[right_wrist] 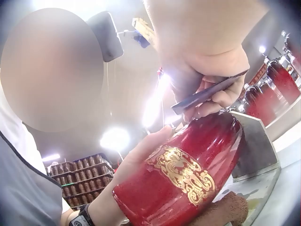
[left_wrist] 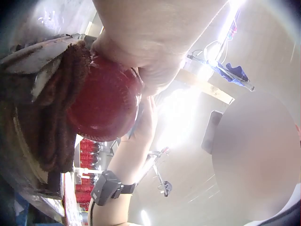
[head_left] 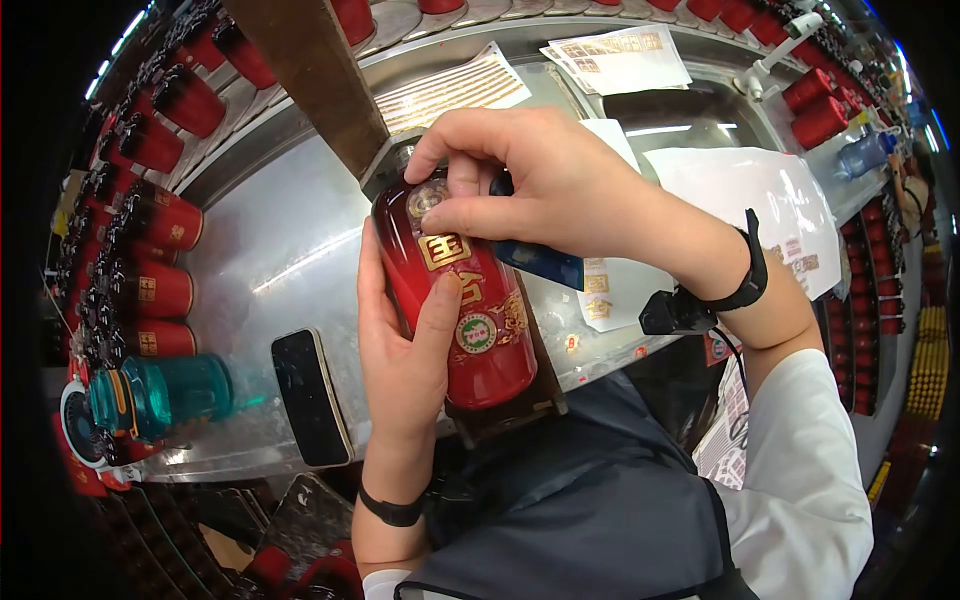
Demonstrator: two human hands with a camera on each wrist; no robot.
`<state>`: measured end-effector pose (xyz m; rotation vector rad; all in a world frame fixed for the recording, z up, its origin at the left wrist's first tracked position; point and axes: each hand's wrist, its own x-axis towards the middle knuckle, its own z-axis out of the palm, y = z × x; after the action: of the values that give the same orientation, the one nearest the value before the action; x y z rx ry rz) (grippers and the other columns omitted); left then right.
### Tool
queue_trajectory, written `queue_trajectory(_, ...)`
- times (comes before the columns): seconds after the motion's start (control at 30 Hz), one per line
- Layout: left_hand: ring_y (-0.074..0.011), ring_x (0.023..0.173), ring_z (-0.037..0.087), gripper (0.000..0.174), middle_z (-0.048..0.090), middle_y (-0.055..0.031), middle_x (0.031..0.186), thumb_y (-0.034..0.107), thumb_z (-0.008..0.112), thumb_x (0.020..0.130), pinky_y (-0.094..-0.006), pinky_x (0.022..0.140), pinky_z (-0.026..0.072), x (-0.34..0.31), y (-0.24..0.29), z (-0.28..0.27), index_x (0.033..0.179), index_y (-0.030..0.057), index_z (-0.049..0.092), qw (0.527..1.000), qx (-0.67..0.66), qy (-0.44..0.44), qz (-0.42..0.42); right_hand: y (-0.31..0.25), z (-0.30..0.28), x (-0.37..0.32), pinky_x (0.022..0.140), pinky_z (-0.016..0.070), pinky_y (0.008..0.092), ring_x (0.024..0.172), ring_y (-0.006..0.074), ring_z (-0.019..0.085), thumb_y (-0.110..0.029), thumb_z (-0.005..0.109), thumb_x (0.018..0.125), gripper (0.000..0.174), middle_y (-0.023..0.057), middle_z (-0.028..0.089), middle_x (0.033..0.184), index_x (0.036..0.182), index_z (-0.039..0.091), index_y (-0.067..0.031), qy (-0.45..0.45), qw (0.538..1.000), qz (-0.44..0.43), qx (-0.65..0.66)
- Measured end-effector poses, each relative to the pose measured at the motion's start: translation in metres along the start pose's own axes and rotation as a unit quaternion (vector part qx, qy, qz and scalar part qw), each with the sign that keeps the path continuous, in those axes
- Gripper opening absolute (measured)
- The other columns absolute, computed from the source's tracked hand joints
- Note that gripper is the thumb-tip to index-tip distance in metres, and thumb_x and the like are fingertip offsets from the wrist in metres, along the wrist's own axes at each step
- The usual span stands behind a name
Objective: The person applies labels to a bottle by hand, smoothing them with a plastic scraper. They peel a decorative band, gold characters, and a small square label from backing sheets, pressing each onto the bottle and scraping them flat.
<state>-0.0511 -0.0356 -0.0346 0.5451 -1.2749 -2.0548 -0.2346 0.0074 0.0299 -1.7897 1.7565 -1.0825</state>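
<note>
A glossy red bottle with gold characters and a round green-and-white emblem lies tilted, its dark neck pointing away from the person. The left hand grips its side, thumb across the front by the gold lettering. Over the bottle's shoulder, the right hand has its thumb and index finger at a round gold emblem. Tucked in that hand's curled fingers is a flat dark blue card, seen edge-on as a thin dark strip in the right wrist view. Brown cloth lies under the bottle.
A black phone and a teal jug stand to the left on the metal table. Rows of red bottles line the left edge. Gold sticker sheets lie beyond, near a sink. A brown post rises behind the bottle.
</note>
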Motion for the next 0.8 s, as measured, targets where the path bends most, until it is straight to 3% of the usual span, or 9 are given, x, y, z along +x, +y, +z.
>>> queue_trajectory(0.07, -0.0185, 0.124, 0.051, 0.072, 0.045, -0.0149, 0.142, 0.005, 0.061, 0.095, -0.0324, 0.103, 0.0445, 0.000, 0.000, 0.000, 0.153, -0.0020, 0.018, 1.000, 0.007, 0.004, 0.000, 0.001, 0.000, -0.001, 0.061, 0.0466, 0.0257, 0.063, 0.0097, 0.056, -0.015, 0.076, 0.084, 0.026, 0.0006, 0.058, 0.067, 0.103, 0.064, -0.0032, -0.008, 1.000, -0.003, -0.006)
queue_trajectory(0.4, -0.0186, 0.126, 0.050, 0.070, 0.045, -0.0147, 0.142, 0.003, 0.059, 0.095, -0.0328, 0.104, 0.0437, 0.000, -0.003, 0.000, 0.152, -0.0022, 0.019, 1.000, 0.023, 0.003, 0.005, 0.001, 0.001, -0.003, 0.060, 0.0459, 0.0262, 0.062, 0.0110, 0.055, -0.017, 0.077, 0.083, 0.027, 0.0012, 0.057, 0.066, 0.104, 0.064, -0.0037, 0.012, 1.000, -0.017, -0.016)
queue_trajectory(0.5, -0.0193, 0.126, 0.049, 0.069, 0.045, -0.0153, 0.142, 0.004, 0.058, 0.096, -0.0331, 0.104, 0.0432, -0.001, 0.000, -0.001, 0.152, -0.0024, 0.019, 0.999, 0.029, 0.014, 0.001, 0.000, -0.003, -0.004, 0.059, 0.0444, 0.0260, 0.061, 0.0107, 0.054, -0.018, 0.077, 0.084, 0.030, 0.0005, 0.056, 0.065, 0.106, 0.063, -0.0044, 0.011, 0.999, 0.012, -0.051)
queue_trajectory(0.63, -0.0213, 0.126, 0.049, 0.068, 0.045, -0.0172, 0.142, 0.006, 0.056, 0.097, -0.0337, 0.105, 0.0428, 0.007, 0.011, -0.002, 0.152, -0.0030, 0.019, 0.998, 0.007, 0.061, 0.013, 0.013, -0.006, -0.003, 0.056, 0.0400, 0.0224, 0.060, 0.0048, 0.050, -0.019, 0.077, 0.086, 0.034, -0.0035, 0.053, 0.064, 0.111, 0.060, -0.0038, 0.034, 0.996, 0.073, 0.047)
queue_trajectory(0.7, -0.0210, 0.123, 0.052, 0.060, 0.046, -0.0182, 0.141, 0.007, 0.055, 0.098, -0.0330, 0.102, 0.0457, 0.016, 0.017, 0.001, 0.149, -0.0032, 0.026, 0.995, 0.047, 0.076, 0.039, 0.017, -0.005, -0.004, 0.056, 0.0388, 0.0209, 0.061, 0.0025, 0.048, -0.019, 0.076, 0.087, 0.035, -0.0051, 0.052, 0.064, 0.113, 0.060, -0.0033, 0.031, 0.989, 0.111, 0.091)
queue_trajectory(0.8, -0.0141, 0.105, 0.061, 0.035, 0.062, -0.0121, 0.119, 0.012, 0.055, 0.100, -0.0283, 0.091, 0.0507, 0.030, 0.016, 0.001, 0.132, -0.0032, 0.052, 0.995, 0.037, 0.069, 0.056, 0.018, -0.002, -0.004, 0.056, 0.0366, 0.0179, 0.061, -0.0003, 0.046, -0.018, 0.076, 0.088, 0.037, -0.0067, 0.053, 0.066, 0.116, 0.059, -0.0026, 0.015, 0.978, 0.135, 0.160)
